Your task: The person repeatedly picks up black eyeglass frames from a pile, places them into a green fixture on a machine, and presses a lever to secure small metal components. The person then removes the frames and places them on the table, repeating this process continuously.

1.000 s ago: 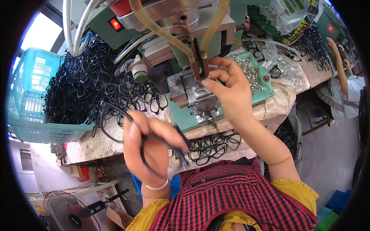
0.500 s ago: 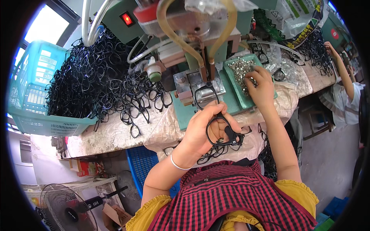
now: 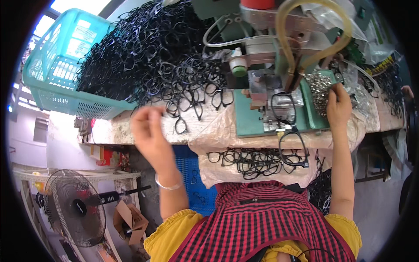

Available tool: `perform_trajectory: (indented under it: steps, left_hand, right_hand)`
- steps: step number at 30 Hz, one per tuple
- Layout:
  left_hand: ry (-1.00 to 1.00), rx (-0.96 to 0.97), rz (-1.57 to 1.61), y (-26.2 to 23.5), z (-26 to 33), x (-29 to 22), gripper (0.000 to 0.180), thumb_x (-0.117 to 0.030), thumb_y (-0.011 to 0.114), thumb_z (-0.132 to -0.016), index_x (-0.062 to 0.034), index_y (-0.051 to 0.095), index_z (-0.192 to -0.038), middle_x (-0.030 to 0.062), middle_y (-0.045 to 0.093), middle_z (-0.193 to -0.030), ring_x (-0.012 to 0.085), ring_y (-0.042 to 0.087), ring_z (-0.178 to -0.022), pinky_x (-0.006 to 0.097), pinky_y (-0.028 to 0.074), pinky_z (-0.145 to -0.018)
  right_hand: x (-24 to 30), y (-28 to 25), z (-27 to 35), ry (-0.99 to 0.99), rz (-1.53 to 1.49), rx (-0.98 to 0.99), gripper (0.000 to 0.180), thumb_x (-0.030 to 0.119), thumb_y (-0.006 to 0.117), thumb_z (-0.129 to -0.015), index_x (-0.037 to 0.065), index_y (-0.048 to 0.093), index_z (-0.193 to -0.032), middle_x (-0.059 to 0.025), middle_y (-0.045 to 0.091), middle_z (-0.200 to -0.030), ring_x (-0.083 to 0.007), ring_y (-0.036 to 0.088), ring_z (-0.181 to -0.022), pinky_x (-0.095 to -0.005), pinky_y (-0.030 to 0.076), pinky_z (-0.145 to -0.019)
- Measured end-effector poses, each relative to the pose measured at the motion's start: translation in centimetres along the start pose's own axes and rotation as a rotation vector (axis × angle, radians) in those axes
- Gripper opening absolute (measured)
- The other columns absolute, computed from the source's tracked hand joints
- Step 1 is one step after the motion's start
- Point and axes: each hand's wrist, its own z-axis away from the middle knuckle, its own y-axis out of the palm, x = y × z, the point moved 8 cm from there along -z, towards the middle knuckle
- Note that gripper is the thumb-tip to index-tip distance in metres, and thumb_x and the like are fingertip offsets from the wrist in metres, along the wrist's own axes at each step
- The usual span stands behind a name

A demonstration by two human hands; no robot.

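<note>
A black eyeglass frame [image 3: 301, 149] stays in the bench machine [image 3: 286, 87], one rim under its metal tips and the other hanging toward me. My left hand [image 3: 150, 135] is off it, at the bench's front edge left of the loose frames [image 3: 181, 124]. Motion smears its fingers, so I cannot see whether it holds anything. At the right rim of a green tray [image 3: 312, 118] of small shiny metal pieces [image 3: 317, 89], my right hand [image 3: 339, 107] has its fingers curled together. What lies between those fingertips is hidden.
A large heap of black frames [image 3: 148, 52] spills from a turquoise basket [image 3: 74, 98] at the left. Several more frames [image 3: 257, 161] lie on the cloth at my lap. A blue crate [image 3: 187, 170] sits below the bench, a fan [image 3: 78, 207] at lower left.
My left hand has let go of the eyeglass frame in the machine and swung left toward the loose frames. My right hand remains at the tray. The view has turned left.
</note>
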Motion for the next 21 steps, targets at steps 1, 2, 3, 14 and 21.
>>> perform_trajectory:
  steps: [1,2,3,14,21]
  left_hand:
    - [0.114,-0.074,-0.130,-1.1,-2.3,0.3,0.007,-0.010,0.065,-0.094,-0.0032,0.066,-0.094,0.0044,0.069,-0.093,0.0154,0.059,-0.086,0.030,0.047,-0.077]
    - [0.270,-0.079,-0.442,-0.9,-4.4,0.5,0.011,-0.016,0.068,-0.092,-0.0043,0.068,-0.091,0.0045,0.069,-0.092,0.0190,0.059,-0.088,0.034,0.047,-0.078]
    - [0.428,-0.087,-0.760,-0.1,-5.8,0.9,0.016,-0.021,0.070,-0.090,-0.0055,0.071,-0.087,0.0046,0.068,-0.091,0.0226,0.059,-0.091,0.038,0.046,-0.079]
    - [0.046,0.026,-0.982,4.5,-3.5,16.2,0.030,-0.027,0.055,-0.096,-0.0030,0.059,-0.079,0.0155,0.064,-0.078,0.0392,0.061,-0.074,0.048,0.046,-0.063]
    - [0.089,0.026,-0.042,6.4,-1.5,7.7,0.020,-0.017,0.060,-0.101,-0.0040,0.059,-0.087,-0.0064,0.049,-0.072,0.0021,0.039,-0.063,0.020,0.032,-0.055]
  right_hand:
    - [0.0,0.2,-0.4,0.006,-0.032,-0.007,0.012,0.013,0.057,-0.089,0.003,0.062,-0.091,-0.0166,0.066,-0.086,-0.0344,0.064,-0.080,-0.0403,0.049,-0.072]
    - [0.7,0.5,-0.8,0.006,-0.036,-0.019,0.014,0.015,0.056,-0.089,0.002,0.062,-0.092,-0.0167,0.066,-0.082,-0.0343,0.065,-0.075,-0.0401,0.050,-0.070]
    - [1.3,0.7,-1.2,0.025,-0.083,-0.023,0.014,0.016,0.060,-0.088,0.003,0.063,-0.091,-0.0148,0.066,-0.080,-0.0284,0.065,-0.071,-0.0368,0.050,-0.067]
    - [-4.3,-4.8,6.0,0.351,-0.267,-0.079,0.016,0.005,0.069,-0.084,0.001,0.071,-0.100,-0.0053,0.071,-0.090,-0.0117,0.065,-0.084,-0.0247,0.049,-0.080]
    - [3.7,-6.2,4.4,0.223,-0.388,0.041,0.017,0.002,0.069,-0.083,-0.001,0.073,-0.099,-0.0079,0.072,-0.096,-0.0174,0.066,-0.091,-0.0283,0.050,-0.085]
